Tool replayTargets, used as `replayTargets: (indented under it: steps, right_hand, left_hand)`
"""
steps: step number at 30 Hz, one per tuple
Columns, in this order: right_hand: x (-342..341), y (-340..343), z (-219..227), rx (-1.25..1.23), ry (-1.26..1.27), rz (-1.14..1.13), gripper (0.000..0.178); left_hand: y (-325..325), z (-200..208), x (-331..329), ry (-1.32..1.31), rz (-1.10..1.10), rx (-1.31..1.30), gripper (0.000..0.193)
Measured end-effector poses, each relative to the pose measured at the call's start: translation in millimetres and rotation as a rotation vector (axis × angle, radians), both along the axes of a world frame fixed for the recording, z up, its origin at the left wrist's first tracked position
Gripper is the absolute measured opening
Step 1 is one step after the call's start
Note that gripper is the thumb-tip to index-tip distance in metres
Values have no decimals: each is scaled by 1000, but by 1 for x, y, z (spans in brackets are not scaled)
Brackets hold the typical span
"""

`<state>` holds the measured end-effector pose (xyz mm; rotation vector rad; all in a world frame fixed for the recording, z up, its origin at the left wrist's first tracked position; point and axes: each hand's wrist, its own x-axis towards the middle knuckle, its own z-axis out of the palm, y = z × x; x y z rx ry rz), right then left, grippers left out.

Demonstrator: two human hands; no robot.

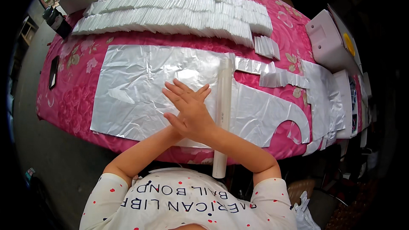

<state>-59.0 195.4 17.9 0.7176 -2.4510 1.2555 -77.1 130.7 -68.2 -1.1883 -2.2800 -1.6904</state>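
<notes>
My right hand (192, 113) lies palm down with its fingers spread, crossed over my left hand (204, 92). Most of the left hand is hidden beneath it; only stretched fingertips show on the right side. Both hands rest over a wrinkled, silvery-white thin plastic sheet (136, 72) spread on the table. Just right of the hands, a long pale tube (223, 106) lies across the plastic, its near end jutting past the table edge toward me. Beyond the tube, the plastic continues as a piece with a curved cut-out (264, 110) and a narrow strap-like strip (283, 79).
A pink flowered cloth (70, 89) covers the table. Long rows of folded white plastic packets (170, 17) stand at the back. A phone (53, 72) and a dark bottle (56, 21) are at left. White foam boxes (330, 38) stand at right, beside more silvery plastic (324, 98).
</notes>
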Motion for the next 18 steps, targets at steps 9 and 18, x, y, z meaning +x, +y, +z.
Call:
replayTargets:
  steps: [9,18]
  right_hand:
    - [75,141,-17,298,-112,-128,45]
    - [39,97,-29,525,-4,105,58]
  left_hand:
    - [70,48,-81,-1443,50,726,57]
    - [6,64,-79,-959,167,544,48]
